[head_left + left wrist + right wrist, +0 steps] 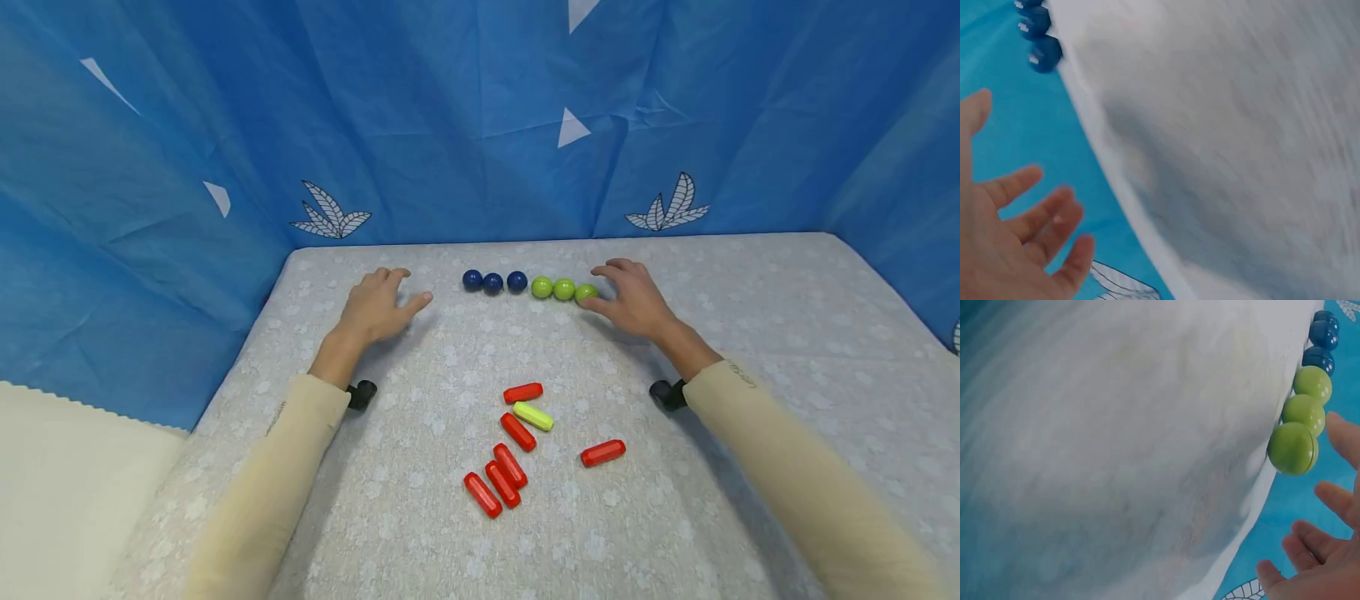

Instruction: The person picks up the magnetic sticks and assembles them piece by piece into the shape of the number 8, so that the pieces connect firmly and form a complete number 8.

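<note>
three lime-green balls [564, 289] and three navy balls [492, 284] sit in one row near the far edge of the table, split by colour, so i'd judge the order deliberate. my right hand [633, 298] is at the green end, fingers loosely bent, gripping nothing; my left hand [375, 306] is near the navy end, relaxed and holding nothing. set either side like that, they seem to bracket the row. nearer me, six red faceted rods [518, 432] and one yellow-green rod [533, 416] lie loosely scattered on the pale floral tablecloth [420, 517]; only the head view shows these. from there my right thumb overlaps the end ball, but the right wrist view shows a gap, and a seam around that ball. the left wrist view shows navy balls, no green.
</note>
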Tool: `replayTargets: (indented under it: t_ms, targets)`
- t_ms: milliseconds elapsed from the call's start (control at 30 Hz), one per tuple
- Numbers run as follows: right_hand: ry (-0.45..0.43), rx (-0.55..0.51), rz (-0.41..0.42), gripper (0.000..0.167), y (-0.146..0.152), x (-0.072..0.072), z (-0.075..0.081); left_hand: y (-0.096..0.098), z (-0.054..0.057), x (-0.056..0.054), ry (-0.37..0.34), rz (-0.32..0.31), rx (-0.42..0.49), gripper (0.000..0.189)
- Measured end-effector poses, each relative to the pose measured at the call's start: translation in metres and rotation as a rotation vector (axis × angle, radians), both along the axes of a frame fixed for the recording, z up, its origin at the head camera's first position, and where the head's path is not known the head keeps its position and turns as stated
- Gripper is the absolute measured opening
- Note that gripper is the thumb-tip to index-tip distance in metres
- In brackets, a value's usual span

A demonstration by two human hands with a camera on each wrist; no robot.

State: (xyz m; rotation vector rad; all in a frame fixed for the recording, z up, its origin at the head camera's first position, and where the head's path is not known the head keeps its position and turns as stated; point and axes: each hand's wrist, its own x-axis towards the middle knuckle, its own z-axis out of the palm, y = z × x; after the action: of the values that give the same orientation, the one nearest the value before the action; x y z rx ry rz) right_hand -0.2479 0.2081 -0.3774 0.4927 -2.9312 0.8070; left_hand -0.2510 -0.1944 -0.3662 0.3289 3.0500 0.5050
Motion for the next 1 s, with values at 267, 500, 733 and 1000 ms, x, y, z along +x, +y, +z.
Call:
replayTargets:
  t_ms: [267,500,733,1000]
  targets:
    - [-0.034,-0.016,-0.019,0.052,-0.006,-0.006,-0.004,0.041,0.014,0.043,-0.005,-0.177,0.270,0.055]
    - [-0.039,-0.005,-0.014,0.049,-0.008,-0.007,-0.007,0.072,0.007,0.076,-0.164,-0.374,0.453,0.039]
    - [-0.033,-0.001,-0.014,0.046,-0.009,-0.008,-0.011,0.090,-0.012,0.089,-0.285,-0.463,0.452,0.035]
    - [-0.040,0.019,-0.020,0.042,-0.007,-0.008,-0.010,0.095,-0.018,0.092,-0.263,-0.484,0.394,0.026]
